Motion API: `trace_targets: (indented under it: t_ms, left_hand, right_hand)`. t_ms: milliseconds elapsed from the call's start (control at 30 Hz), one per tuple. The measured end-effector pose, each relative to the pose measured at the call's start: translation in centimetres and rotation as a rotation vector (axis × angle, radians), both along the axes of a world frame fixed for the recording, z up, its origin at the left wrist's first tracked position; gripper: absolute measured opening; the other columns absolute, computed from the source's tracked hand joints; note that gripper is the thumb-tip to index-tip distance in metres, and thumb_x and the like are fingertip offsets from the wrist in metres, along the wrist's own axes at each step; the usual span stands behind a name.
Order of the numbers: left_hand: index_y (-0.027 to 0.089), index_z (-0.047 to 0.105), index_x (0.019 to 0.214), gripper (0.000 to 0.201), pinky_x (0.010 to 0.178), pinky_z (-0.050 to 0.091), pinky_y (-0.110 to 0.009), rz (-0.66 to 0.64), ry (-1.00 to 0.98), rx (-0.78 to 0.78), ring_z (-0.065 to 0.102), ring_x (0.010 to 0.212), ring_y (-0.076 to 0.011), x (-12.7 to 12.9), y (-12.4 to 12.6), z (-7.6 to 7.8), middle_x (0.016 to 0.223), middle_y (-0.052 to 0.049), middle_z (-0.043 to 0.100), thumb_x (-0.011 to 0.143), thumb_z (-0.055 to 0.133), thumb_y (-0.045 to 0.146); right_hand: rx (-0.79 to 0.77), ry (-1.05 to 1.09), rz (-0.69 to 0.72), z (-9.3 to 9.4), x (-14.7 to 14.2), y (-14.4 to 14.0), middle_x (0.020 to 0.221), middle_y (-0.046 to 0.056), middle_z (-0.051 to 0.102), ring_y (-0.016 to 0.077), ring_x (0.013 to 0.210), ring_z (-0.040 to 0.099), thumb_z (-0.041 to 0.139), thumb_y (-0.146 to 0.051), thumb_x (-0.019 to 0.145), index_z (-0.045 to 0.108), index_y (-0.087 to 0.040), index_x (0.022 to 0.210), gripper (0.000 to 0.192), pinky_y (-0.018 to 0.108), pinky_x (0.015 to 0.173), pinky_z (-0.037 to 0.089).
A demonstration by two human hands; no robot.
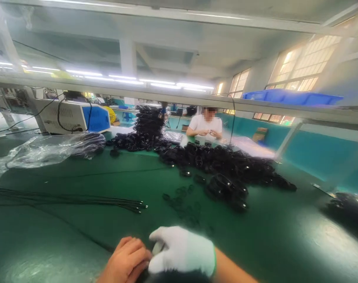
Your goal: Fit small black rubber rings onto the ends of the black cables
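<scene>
At the bottom middle, my bare left hand (126,257) has its fingers closed on a black cable (98,243), which trails back to the left over the green tabletop. My right hand (181,249), in a white knit glove with a green cuff, meets the left fingertips. Its thumb and fingers are curled in a pinch, and whatever lies between them is hidden. Farther left lies a bundle of straight black cables (108,201), their metal plug ends pointing right. Several loose thin black loops (179,198) lie beyond the glove.
A large heap of coiled black cables (226,165) spreads across the back, beside a tall stack (149,122). Clear plastic bags (49,151) and a white-and-blue machine (75,116) are at left. A person (205,125) sits opposite. A shelf rail (179,100) crosses above, holding a blue tray (291,97).
</scene>
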State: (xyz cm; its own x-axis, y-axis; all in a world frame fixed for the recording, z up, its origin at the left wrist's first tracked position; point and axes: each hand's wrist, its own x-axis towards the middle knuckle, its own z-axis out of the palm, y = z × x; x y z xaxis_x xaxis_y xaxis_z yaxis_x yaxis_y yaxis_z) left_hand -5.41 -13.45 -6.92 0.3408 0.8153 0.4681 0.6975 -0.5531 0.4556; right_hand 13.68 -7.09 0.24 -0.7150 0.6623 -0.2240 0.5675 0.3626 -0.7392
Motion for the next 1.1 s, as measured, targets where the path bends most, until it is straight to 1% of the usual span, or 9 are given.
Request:
trace_targets:
  t_ms: [67, 133, 300, 433, 600, 700, 800, 933, 1100]
  left_hand:
    - [0.024, 0.062, 0.08, 0.025, 0.077, 0.044, -0.027, 0.043, 0.01, -0.007, 0.056, 0.072, -0.0149, 0.3, -0.2, 1.6, 0.075, 0.0, 0.063, 0.092, 0.041, 0.03]
    - [0.025, 0.064, 0.083, 0.021, 0.077, 0.045, -0.027, 0.129, 0.011, -0.045, 0.057, 0.077, -0.0163, 0.5, -0.5, 3.4, 0.08, 0.0, 0.065, 0.089, 0.046, 0.031]
    - [0.025, 0.067, 0.082, 0.024, 0.072, 0.046, -0.027, 0.174, 0.045, -0.268, 0.057, 0.079, -0.0172, 1.1, -1.5, 8.5, 0.079, 0.0, 0.065, 0.088, 0.045, 0.033]
    - [0.024, 0.069, 0.08, 0.024, 0.075, 0.043, -0.027, 0.101, 0.108, -0.347, 0.055, 0.084, -0.0175, 1.1, -1.4, 10.8, 0.081, 0.0, 0.064, 0.087, 0.046, 0.027]
    - [0.022, 0.067, 0.08, 0.019, 0.081, 0.039, -0.027, -0.071, 0.177, -0.375, 0.054, 0.084, -0.015, 0.1, 0.0, 11.2, 0.081, 0.001, 0.062, 0.085, 0.049, 0.02]
    - [0.021, 0.066, 0.082, 0.014, 0.09, 0.036, -0.027, -0.178, 0.118, -0.347, 0.054, 0.088, -0.0128, 0.0, 1.0, 11.0, 0.086, 0.002, 0.061, 0.085, 0.053, 0.017]
    - [0.021, 0.065, 0.083, 0.011, 0.093, 0.034, -0.026, -0.211, 0.098, -0.34, 0.052, 0.092, -0.0123, 0.3, 1.7, 10.7, 0.088, 0.002, 0.059, 0.084, 0.056, 0.015]
    - [0.021, 0.067, 0.083, 0.013, 0.093, 0.035, -0.027, -0.24, 0.072, -0.317, 0.052, 0.091, -0.0127, 0.5, 2.6, 10.5, 0.086, 0.001, 0.059, 0.085, 0.055, 0.016]
    - [0.021, 0.069, 0.084, 0.014, 0.092, 0.036, -0.028, -0.242, -0.019, -0.29, 0.054, 0.091, -0.0148, 1.1, 3.8, 9.1, 0.086, 0.0, 0.061, 0.086, 0.055, 0.02]
  right_hand:
    - [-0.189, -0.049, 0.002, -0.8, -0.8, -1.7, 0.068, 0.001, 0.065, 0.0116, 0.046, 0.057, 0.053, -0.025, 0.076, 0.062, -0.015, 0.088, 0.018, 0.021, 0.045, 0.045]
    - [-0.36, -0.032, -0.022, -0.7, -1.0, -2.3, 0.057, -0.001, 0.059, 0.0088, 0.032, 0.047, 0.041, -0.016, 0.076, 0.055, -0.016, 0.074, 0.013, 0.02, 0.035, 0.039]
    - [-0.604, 0.342, 0.047, 0.8, -0.2, -2.8, 0.059, -0.002, 0.06, 0.0069, 0.034, 0.046, 0.039, -0.012, 0.072, 0.058, -0.015, 0.082, 0.022, 0.015, 0.032, 0.035]
    - [-0.878, 0.568, 0.123, -1.2, -1.0, -2.9, 0.065, 0.003, 0.065, 0.0063, 0.034, 0.046, 0.052, -0.014, 0.07, 0.061, -0.009, 0.084, 0.017, 0.016, 0.031, 0.035]
    - [-1.235, 0.726, 0.25, -4.1, -1.9, -3.0, 0.074, 0.013, 0.068, 0.0166, 0.046, 0.062, 0.046, -0.037, 0.083, 0.06, -0.004, 0.095, 0.038, 0.023, 0.036, 0.046]
    - [-1.362, 0.763, 0.226, -3.6, -1.3, -3.5, 0.088, 0.015, 0.068, 0.0226, 0.069, 0.069, 0.015, -0.056, 0.093, 0.055, -0.005, 0.109, 0.066, 0.033, 0.052, 0.055]
    - [-1.416, 0.747, 0.224, -2.7, -0.4, -3.6, 0.088, 0.015, 0.067, 0.0237, 0.073, 0.068, 0.003, -0.061, 0.091, 0.052, -0.004, 0.113, 0.079, 0.036, 0.057, 0.055]
    - [-1.474, 0.73, 0.253, -3.2, -0.4, -2.9, 0.089, 0.015, 0.067, 0.0247, 0.076, 0.069, 0.0, -0.04, 0.097, 0.051, -0.005, 0.114, 0.065, 0.041, 0.062, 0.055]
    - [-1.511, 0.797, 0.417, -5.3, -1.1, -2.2, 0.088, 0.017, 0.068, 0.0276, 0.075, 0.069, 0.034, -0.031, 0.093, 0.051, -0.004, 0.114, 0.038, 0.042, 0.059, 0.055]
